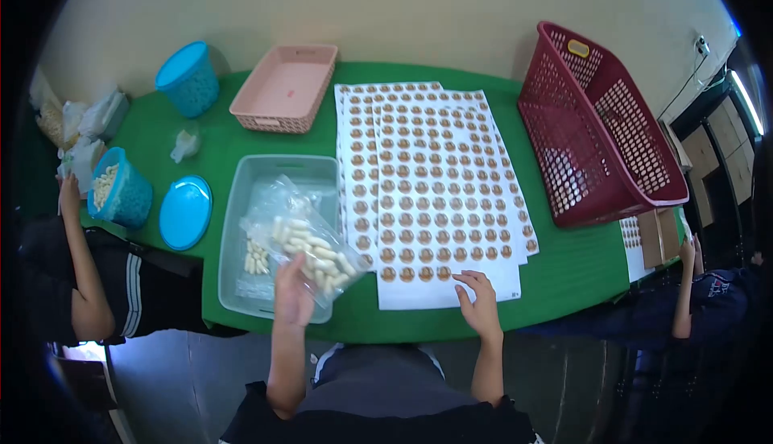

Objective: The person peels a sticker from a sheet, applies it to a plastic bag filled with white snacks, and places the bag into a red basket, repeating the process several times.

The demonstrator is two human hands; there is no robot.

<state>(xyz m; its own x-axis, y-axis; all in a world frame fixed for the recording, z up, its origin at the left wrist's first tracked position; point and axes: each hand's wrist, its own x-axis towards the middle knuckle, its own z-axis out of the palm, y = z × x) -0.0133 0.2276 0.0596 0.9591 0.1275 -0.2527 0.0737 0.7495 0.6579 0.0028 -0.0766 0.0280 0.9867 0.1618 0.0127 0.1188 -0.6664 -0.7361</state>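
My left hand (295,293) is closed on the lower edge of a clear plastic bag (310,239), which is filled with cream-coloured, finger-shaped pieces. This bag hangs tilted over a translucent plastic tub (228,243), where more bagged pieces (256,257) lie. On the right, my right hand (481,303) hovers over or rests on the bottom edge of the sheets of round brown stickers (439,178). Its thumb and fingers are apart, and the index fingertip is beside the last sticker in the lowest row. I see nothing held in it.
A pink basket (286,86), a blue container (189,82) and a blue lid (185,212) stand or lie on the green-covered table (564,267). A tall maroon basket (596,122) is at right. Another person's hand (68,190) is near a filled blue container (125,194); a co-worker's hand (688,255) is far right.
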